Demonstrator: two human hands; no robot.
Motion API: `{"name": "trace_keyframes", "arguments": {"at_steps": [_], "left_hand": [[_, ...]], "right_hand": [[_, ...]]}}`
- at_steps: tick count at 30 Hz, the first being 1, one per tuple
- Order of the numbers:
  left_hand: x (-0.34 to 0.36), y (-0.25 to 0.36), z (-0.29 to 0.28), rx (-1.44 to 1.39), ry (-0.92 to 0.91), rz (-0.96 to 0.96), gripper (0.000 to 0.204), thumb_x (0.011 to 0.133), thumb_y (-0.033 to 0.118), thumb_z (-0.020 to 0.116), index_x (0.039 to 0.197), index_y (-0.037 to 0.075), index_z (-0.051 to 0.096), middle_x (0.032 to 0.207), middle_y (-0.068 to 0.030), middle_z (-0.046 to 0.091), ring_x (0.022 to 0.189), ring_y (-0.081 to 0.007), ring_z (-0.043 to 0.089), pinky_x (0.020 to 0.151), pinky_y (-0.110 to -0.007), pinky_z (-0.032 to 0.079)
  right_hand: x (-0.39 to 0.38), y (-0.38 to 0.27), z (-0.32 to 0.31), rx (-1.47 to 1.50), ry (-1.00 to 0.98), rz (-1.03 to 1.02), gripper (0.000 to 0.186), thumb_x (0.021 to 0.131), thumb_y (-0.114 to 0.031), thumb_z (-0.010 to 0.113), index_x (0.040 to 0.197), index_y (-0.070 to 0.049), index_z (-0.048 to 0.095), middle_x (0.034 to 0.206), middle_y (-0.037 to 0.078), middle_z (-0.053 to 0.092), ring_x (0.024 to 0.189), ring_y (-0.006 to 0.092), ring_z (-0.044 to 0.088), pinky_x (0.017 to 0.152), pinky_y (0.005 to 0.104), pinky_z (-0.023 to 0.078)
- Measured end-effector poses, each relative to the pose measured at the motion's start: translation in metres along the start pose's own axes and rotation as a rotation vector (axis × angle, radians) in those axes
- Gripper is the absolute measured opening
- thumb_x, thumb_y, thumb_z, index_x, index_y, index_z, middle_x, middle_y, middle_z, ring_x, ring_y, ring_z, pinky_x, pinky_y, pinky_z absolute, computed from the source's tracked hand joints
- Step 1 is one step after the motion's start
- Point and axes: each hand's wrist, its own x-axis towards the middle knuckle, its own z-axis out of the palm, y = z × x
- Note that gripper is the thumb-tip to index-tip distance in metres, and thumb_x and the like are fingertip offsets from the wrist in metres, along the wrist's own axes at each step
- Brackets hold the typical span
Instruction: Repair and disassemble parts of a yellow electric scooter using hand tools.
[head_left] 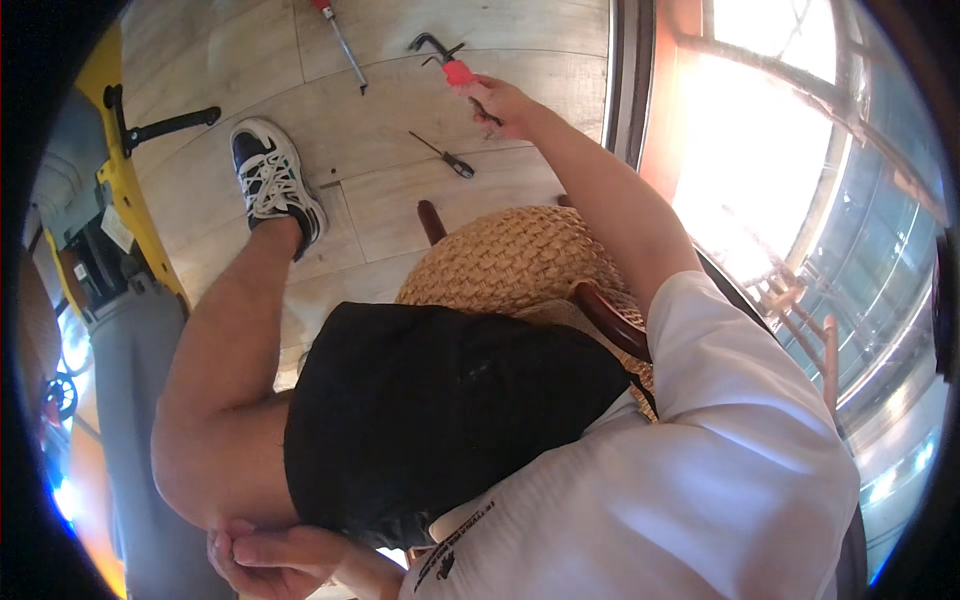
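Observation:
In my right hand (502,108), stretched out over the floor at the top, is a set of black hex keys in a red holder (458,74). Its bent black ends stick out beyond my fingers. Low at the left, my left hand (275,558) lies beside my bare knee with its fingers curled closed; whatever may be inside them is hidden. On the floor nearest my right hand rests a small screwdriver (457,164) with a dark handle. Farther left lies a longer tool with a red handle and metal shaft (345,52).
A woven wicker stool (510,255) with dark wooden parts stands beside my leg. At the left is a yellow and grey machine (145,240) with a black bar (175,127) jutting out. Bright glass panes (760,140) line the right side, past a dark frame.

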Motion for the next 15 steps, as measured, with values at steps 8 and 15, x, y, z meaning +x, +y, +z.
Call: {"name": "trace_keyframes", "arguments": {"at_steps": [8,15], "left_hand": [[0.002,0.003,-0.003,-0.028,0.014,-0.016,0.029,0.097,0.021,0.056,0.096,-0.007,0.063,0.094,-0.0153,0.067,0.077,-0.0178,0.063,0.064,-0.024,0.05],[0.004,0.001,-0.002,-0.052,0.008,0.011,0.029,0.098,0.02,0.054,0.097,-0.008,0.062,0.095,-0.0173,0.067,0.078,-0.0195,0.064,0.067,-0.026,0.053]], "right_hand": [[0.015,-0.001,-0.057,-0.262,0.509,-0.18,0.064,0.07,-0.042,0.08,0.119,-0.008,0.059,0.111,0.007,0.063,0.095,0.0206,0.06,0.08,0.0339,0.048],[0.003,0.007,-0.039,-1.143,0.863,-0.2,0.057,0.068,-0.041,0.079,0.11,-0.008,0.059,0.104,0.011,0.063,0.098,0.0298,0.06,0.084,0.0433,0.044]]}}
